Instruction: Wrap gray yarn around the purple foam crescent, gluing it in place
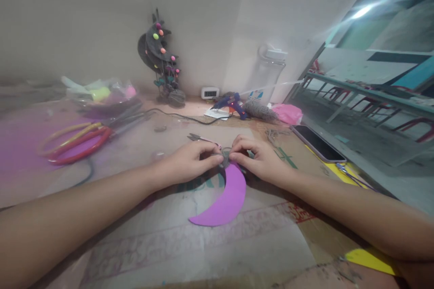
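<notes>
A purple crescent-shaped foam piece (226, 201) lies on the brown cardboard sheet (162, 239) in front of me. My left hand (190, 162) and my right hand (257, 158) meet at its upper tip, fingers pinched together on a small grey thing there. What that grey thing is I cannot make out. Small snips (200, 137) lie just beyond my left hand.
Red and yellow hoops (76, 142) lie at the left beside a plastic bag of bits (101, 95). A dark crescent ornament with coloured balls (159, 54) stands at the back. A blue glue gun (232, 104), a phone (317, 143), a pink bag (288, 113) and yellow foam (371, 259) sit to the right.
</notes>
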Available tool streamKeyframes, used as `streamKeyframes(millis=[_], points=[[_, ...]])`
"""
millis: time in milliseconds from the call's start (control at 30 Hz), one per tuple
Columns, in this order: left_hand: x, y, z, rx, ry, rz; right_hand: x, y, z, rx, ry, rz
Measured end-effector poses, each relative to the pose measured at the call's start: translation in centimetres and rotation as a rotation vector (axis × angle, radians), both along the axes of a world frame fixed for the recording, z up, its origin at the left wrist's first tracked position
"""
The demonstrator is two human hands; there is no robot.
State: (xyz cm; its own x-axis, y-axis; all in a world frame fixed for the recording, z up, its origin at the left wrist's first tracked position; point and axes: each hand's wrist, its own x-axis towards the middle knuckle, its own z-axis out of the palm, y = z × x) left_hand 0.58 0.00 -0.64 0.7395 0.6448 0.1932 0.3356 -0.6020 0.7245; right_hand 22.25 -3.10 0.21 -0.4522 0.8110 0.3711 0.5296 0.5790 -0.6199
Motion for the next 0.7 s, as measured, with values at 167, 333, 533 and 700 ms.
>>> streamKeyframes(millis=[167,333,533,700], points=[[0.0,-0.1,0.1,-0.043,0.006,-0.008,0.1,0.2,-0.3,-0.046,0.064,-0.1],[0.0,-0.2,0.0,-0.081,-0.014,-0.007,1.0,1.2,-0.4,-0.003,0.16,-0.212],[-0.1,0.0,-0.2,-0.086,-0.019,-0.042,1.5,3.5,0.3,0.001,-0.147,-0.141],[-0.1,0.1,-0.4,-0.071,-0.003,-0.02,-1.2,5.5,0.9,0.049,-0.394,0.041]])
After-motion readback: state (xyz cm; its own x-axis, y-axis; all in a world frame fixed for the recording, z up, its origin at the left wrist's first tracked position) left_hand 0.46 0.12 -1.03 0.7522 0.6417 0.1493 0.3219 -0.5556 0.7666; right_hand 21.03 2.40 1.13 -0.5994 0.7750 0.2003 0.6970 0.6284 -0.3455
